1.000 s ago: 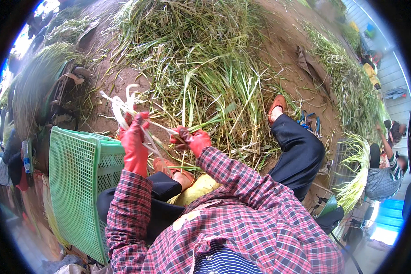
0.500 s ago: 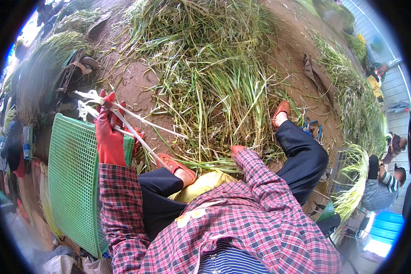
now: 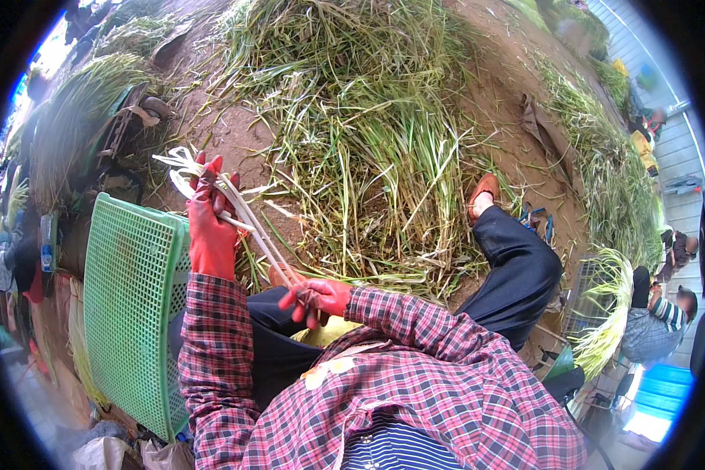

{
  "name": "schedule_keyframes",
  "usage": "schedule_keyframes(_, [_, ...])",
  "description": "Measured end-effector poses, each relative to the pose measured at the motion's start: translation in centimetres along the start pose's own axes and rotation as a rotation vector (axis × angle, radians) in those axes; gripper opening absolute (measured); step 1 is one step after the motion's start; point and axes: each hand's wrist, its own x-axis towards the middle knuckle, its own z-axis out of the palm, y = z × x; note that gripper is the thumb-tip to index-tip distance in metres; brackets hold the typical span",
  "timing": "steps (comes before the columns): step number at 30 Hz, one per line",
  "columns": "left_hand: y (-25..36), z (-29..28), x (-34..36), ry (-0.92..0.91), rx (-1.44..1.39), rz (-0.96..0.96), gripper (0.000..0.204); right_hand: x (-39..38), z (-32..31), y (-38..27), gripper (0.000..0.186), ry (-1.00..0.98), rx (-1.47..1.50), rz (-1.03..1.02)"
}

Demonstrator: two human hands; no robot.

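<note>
In the head view, the left hand (image 3: 211,215), red-gloved and raised, has the white stalks (image 3: 260,229)! Its fingers are clamped on them near their upper end, and the pale, curling tips poke out past the glove to the upper left. Down run the stalks, slanting to the right, to the right hand (image 3: 319,299), gloved in red too, low in front of the body. Its fingers are curled at the lower ends; whether they actually pinch them, one cannot tell from here.

So the stalks hang between the two hands, over the near ground (image 3: 231,129) and the wearer's dark trousers (image 3: 517,262). Just left of the left forearm stands the green crate (image 3: 129,305), its mesh side tilted. Ahead, the big heap (image 3: 352,110) of green leaves sprawls over the soil, with the orange shoe (image 3: 484,192) planted at its right edge. A yellow sack (image 3: 319,335) peeks out below the right hand. Out to the right, a pale bunch (image 3: 607,309) of leaves droops, and beyond it sits a co-worker (image 3: 658,333) in a striped sleeve.
</note>
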Motion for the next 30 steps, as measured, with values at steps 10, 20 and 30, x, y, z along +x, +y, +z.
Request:
schedule_keyframes(10, [-5.8,-2.7,-1.2,-0.014,0.498,-0.148,0.051,-0.8,-8.9,-3.9,0.037,0.765,0.338,-0.163])
schedule_keyframes(20, [-15.4,-4.3,-7.7,-0.181,0.202,-0.419,0.057,1.0,-4.6,1.7,0.021,0.664,-0.281,-0.283])
schedule_keyframes(30, [-17.3,-5.3,-9.3,-0.126,0.233,-0.509,0.065,-2.7,-3.3,0.4,0.029,0.58,-0.261,-0.024])
